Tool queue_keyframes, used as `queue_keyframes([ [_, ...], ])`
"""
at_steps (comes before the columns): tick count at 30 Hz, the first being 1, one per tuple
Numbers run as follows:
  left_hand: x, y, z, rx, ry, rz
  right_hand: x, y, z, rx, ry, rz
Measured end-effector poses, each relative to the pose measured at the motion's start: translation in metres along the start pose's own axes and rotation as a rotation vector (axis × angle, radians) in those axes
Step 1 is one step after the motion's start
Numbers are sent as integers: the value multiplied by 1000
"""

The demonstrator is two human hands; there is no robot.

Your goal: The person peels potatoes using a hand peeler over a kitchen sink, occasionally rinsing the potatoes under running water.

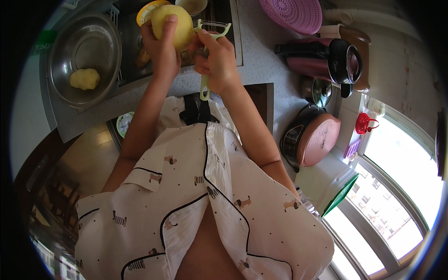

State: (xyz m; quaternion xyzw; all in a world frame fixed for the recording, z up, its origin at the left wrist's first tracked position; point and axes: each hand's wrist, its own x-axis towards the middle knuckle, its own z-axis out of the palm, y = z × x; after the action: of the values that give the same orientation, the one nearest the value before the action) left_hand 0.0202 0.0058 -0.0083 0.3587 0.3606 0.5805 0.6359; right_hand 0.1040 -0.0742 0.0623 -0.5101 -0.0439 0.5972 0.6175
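Observation:
A large, pale yellow peeled potato (181, 29) is gripped in my left hand (162, 49), the thumb lying across its front. Closed round a light green peeler (215, 29) is my right hand (217, 58). The peeler's blade end stands just right of the potato, and its handle end sticks out below my fist. Both hands are over the sink (238, 35). Partly hidden behind my left hand, a brownish unpeeled potato (142, 58) lies in the sink. To the left, a metal basin (58, 60) holds a smaller peeled potato (85, 79).
A yellow-rimmed bowl (148, 11) and a pale bowl (192, 5) stand at the sink's far side. On the right counter are a purple basket (298, 14), a dark pink kettle (308, 58), a glass-lidded pot (321, 92) and a pink-topped pan (319, 140). A window (396, 186) is beyond.

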Motion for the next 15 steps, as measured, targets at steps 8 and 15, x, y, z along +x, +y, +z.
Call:
queue_keyframes([
  [8,-2,6,4,-51,3,-137,22,14,-9,-520,115,-456],
  [15,11,-1,-16,-316,-52,-482,24,5,-14,-659,96,-582],
])
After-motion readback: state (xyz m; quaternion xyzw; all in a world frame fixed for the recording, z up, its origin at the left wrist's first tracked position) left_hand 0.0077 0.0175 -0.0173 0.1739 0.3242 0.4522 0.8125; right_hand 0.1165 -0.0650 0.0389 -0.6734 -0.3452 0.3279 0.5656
